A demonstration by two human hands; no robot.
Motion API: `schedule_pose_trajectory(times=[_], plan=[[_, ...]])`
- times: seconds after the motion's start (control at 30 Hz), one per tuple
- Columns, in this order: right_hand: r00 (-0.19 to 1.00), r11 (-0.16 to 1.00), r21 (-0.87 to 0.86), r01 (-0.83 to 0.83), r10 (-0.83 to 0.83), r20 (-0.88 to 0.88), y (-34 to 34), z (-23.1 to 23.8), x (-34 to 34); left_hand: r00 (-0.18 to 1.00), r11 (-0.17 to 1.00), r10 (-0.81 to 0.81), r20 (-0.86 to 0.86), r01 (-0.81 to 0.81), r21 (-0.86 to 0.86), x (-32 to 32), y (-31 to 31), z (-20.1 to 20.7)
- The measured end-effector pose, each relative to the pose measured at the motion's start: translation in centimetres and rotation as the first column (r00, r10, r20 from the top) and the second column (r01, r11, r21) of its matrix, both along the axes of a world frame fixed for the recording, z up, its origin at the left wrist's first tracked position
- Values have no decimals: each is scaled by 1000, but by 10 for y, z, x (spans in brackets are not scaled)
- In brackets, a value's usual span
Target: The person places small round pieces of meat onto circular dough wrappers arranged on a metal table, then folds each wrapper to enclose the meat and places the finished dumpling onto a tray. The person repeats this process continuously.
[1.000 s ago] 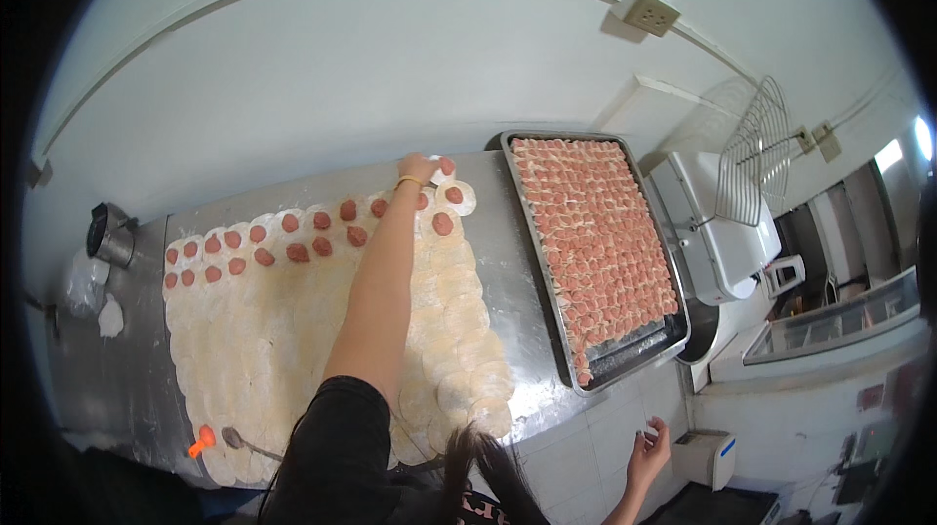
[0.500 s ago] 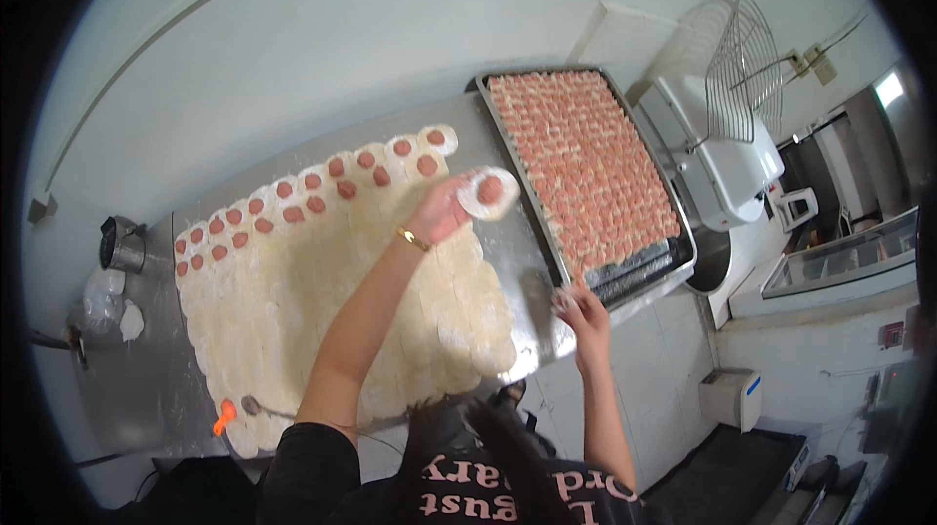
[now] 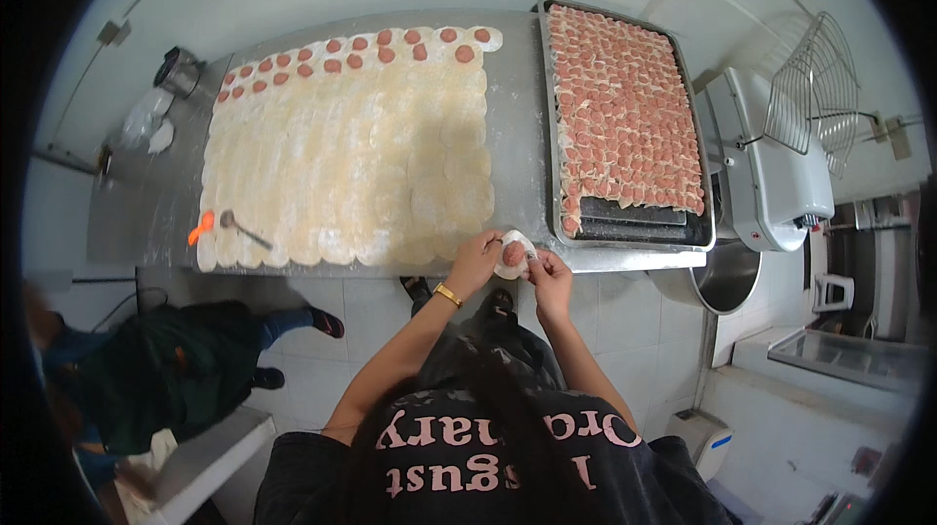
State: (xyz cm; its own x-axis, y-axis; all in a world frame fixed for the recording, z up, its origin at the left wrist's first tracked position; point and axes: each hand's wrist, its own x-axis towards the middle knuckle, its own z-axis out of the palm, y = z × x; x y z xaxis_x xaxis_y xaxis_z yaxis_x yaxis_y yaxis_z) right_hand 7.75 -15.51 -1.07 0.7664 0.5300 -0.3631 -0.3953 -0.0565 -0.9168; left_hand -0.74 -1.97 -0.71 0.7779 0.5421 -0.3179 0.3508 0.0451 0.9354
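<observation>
A round dumpling wrapper (image 3: 506, 272) with a ball of pink meat filling (image 3: 514, 252) on it is held in front of me, just off the table's near edge. My left hand (image 3: 475, 263), with a gold band at its wrist, is closed around the wrapper's left side. The fingers of my right hand (image 3: 551, 281) pinch its right edge. Beyond my left hand, overlapping pale wrappers (image 3: 342, 164) cover much of the table, with meat balls on the far rows. To the right, a metal tray (image 3: 552, 135) holds many closely packed filled dumplings (image 3: 630, 105).
A spoon (image 3: 252, 231) and an orange object (image 3: 202, 227) lie on the near left wrappers. A metal container (image 3: 179, 73) and plastic bag (image 3: 146, 115) stand at far left. A white machine (image 3: 771, 154) with a wire guard (image 3: 805, 86) is right. Another person (image 3: 176, 369) is at left.
My left hand has brought the wrapper with meat back from above the table toward me. My right hand has left the tray's near corner and met it. The view has turned.
</observation>
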Motion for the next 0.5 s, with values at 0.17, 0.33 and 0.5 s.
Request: schedule_pose_trajectory(times=[0.17,0.33,0.5], plan=[[981,984,-39,-172,174,86,-15,-22,9,990,939,144,-2,-138,-315,-13,-19,-15],[949,967,35,-251,238,207,-22,-22,11,965,972,174,198,-136,-193,-22,-36,-11],[968,968,61,-244,240,72,-21,-1,15,941,926,269,206,-195,-323,-25,-45,-6]])
